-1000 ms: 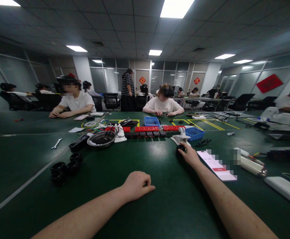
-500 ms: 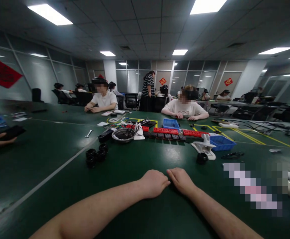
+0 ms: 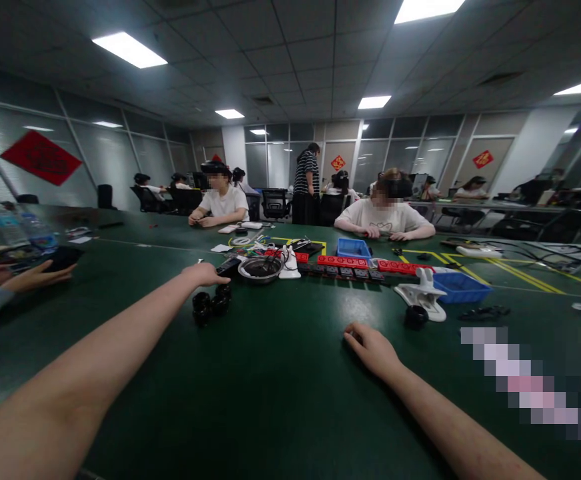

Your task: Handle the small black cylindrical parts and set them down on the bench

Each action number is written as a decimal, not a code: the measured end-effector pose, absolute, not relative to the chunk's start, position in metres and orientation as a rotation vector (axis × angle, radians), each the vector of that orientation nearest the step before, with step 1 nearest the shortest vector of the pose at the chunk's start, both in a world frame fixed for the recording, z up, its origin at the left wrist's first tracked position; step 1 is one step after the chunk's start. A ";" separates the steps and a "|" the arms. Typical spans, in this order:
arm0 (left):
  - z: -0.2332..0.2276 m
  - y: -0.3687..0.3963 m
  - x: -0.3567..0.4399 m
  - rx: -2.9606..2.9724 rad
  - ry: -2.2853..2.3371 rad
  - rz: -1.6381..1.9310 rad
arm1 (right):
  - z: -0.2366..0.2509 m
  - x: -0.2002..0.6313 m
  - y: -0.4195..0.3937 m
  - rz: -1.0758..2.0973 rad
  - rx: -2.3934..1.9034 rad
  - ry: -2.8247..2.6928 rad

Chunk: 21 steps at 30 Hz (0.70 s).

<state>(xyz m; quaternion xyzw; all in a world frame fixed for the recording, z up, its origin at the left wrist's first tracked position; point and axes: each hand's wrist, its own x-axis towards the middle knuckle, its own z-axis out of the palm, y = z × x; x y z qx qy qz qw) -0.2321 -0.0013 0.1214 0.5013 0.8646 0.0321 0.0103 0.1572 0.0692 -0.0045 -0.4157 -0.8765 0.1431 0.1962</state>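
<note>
I see the green table (image 3: 280, 400) filling the lower half of the frame, with the person's two bare forearms running in from the bottom corners. The left hand (image 3: 204, 273) sits left of centre, stretched far out, palm down with fingers loosely extended and holding nothing; it hovers just above and behind a cluster of black round parts (image 3: 211, 305), close to them, though I cannot tell whether it touches any. The right hand (image 3: 373, 348) rests on the table right of centre, below the middle of the frame, fingers curled loosely under and empty. Up and to its right stands a white clamp stand (image 3: 421, 299) with a single black round part (image 3: 413, 316) just in front of its base. Behind that, toward the right, is a blue bin (image 3: 459, 288). In the centre middle distance lie a row of red blocks (image 3: 370, 264) and a metal bowl (image 3: 260, 268) holding dark wires. At the left edge, another person's hand (image 3: 33, 276) holds a dark phone (image 3: 63, 257). Seated co-workers in white shirts fill the far side.
</note>
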 end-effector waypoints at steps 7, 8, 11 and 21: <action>0.104 0.019 -0.222 1.509 2.633 -0.022 | 0.000 0.160 0.066 0.411 -1.160 -2.467; 0.104 0.021 -0.223 1.510 2.624 -0.037 | 0.000 0.160 0.066 0.409 -1.160 -2.469; 0.103 0.027 -0.222 1.517 2.598 -0.095 | -0.002 0.159 0.068 0.399 -1.156 -2.483; 0.080 0.036 -0.128 1.981 2.209 -0.083 | -0.003 0.160 0.068 0.385 -1.101 -2.476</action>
